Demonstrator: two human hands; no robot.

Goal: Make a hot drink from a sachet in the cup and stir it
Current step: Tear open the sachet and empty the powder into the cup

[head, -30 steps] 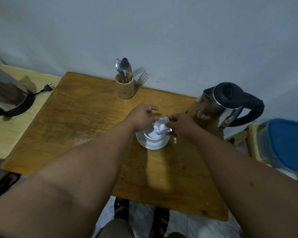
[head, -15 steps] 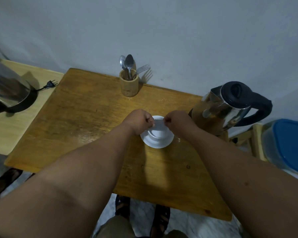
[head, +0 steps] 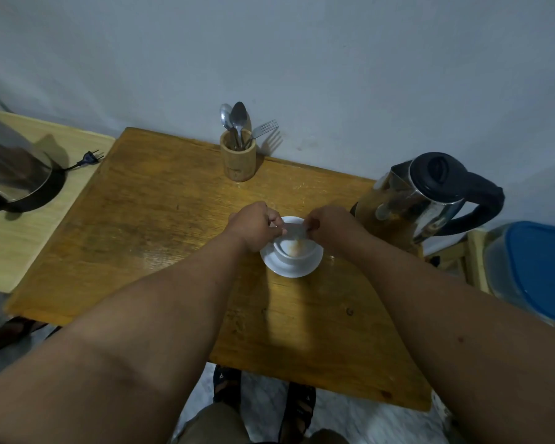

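A white cup (head: 297, 251) stands on a white saucer (head: 290, 270) in the middle of the wooden table (head: 161, 219). My left hand (head: 253, 227) and my right hand (head: 330, 224) each pinch one end of a pale sachet (head: 294, 230), held stretched flat just above the cup. Brownish powder (head: 295, 249) falls from the sachet and lies in the cup. A steel kettle (head: 420, 200) with a black lid and handle stands right of my right hand.
A bamboo holder (head: 237, 158) with spoons and a fork stands at the table's far edge by the wall. A second kettle on its base (head: 13, 177) and a loose plug (head: 88, 158) sit on a paler table at left. A blue-lidded container (head: 535, 270) is at right.
The sachet was crumpled between my hands a second ago; now it is pulled flat over the cup, and brown powder has appeared inside the cup.
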